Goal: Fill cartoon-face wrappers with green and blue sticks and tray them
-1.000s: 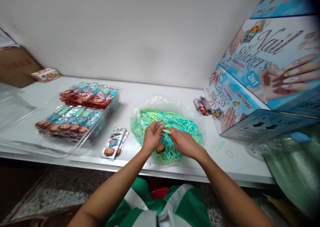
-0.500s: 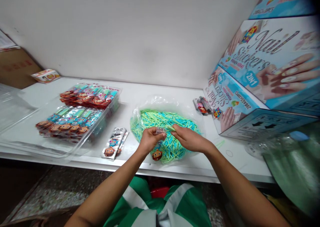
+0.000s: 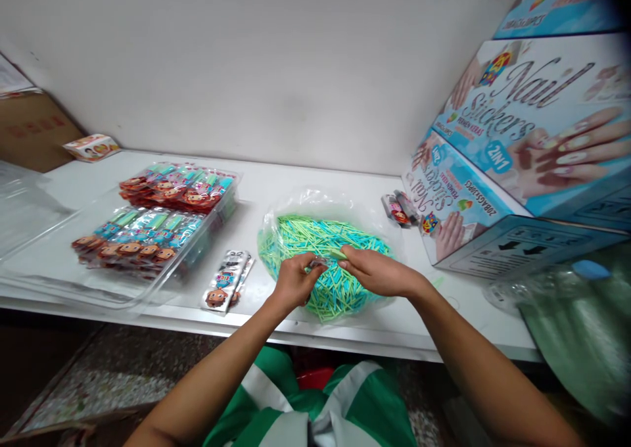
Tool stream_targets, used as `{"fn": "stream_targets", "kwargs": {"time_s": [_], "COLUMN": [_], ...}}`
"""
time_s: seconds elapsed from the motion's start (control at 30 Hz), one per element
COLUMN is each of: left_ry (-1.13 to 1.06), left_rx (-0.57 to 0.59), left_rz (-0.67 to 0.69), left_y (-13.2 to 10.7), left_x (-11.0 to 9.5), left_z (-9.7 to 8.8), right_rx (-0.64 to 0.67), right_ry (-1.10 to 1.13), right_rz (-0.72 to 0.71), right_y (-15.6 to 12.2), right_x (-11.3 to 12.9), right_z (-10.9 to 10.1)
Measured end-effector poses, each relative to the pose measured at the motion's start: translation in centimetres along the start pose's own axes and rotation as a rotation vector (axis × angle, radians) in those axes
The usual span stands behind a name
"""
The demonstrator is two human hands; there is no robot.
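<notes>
My left hand is closed on a small clear packet, its open-looking end toward the right; most of it is hidden by the fingers. My right hand pinches green sticks by one end, their tips close beside the packet; I cannot tell how many it holds. Both hands are above a clear plastic bag spread open, heaped with thin green and blue sticks. Left of the bag, a few flat printed packets with a cartoon face lie on the white table.
On the left, a clear plastic tray holds rows of filled packets. A small orange-and-white box stands behind it. At right are stacked Nail Stickers boxes, small dark packets and a clear bottle with a blue cap.
My left hand has turned, so the packet's cartoon face that hung below it is now hidden. The packet's end has come nearer the green sticks in my right hand.
</notes>
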State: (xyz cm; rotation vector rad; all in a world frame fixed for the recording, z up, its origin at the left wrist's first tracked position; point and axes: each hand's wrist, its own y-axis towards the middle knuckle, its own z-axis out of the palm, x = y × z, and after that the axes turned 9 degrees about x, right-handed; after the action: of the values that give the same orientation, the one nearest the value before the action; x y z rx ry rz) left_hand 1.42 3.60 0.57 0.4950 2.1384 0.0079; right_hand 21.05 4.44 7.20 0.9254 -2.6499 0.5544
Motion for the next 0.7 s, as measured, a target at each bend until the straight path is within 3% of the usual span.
{"fn": "stream_targets", "kwargs": {"time_s": [0.4,0.57,0.7], "left_ry": [0.324,0.405,0.452], "left_rx": [-0.084,0.006,0.172], "left_rz": [0.293,0.307,0.226], "left_y": [0.1,0.1,0.1], "left_x": [1.0,0.9,-0.3], "left_z": [0.5,0.5,0.3], "right_rx": [0.158,0.184,0.163], "right_ry": [-0.257,-0.307,-0.311], "right_rz": [0.066,0.094,0.133], "right_y": [-0.2,0.2,0.8], "right_x": [1.2,1.4,1.4], "right_z": [-0.1,0.3,0.9]}}
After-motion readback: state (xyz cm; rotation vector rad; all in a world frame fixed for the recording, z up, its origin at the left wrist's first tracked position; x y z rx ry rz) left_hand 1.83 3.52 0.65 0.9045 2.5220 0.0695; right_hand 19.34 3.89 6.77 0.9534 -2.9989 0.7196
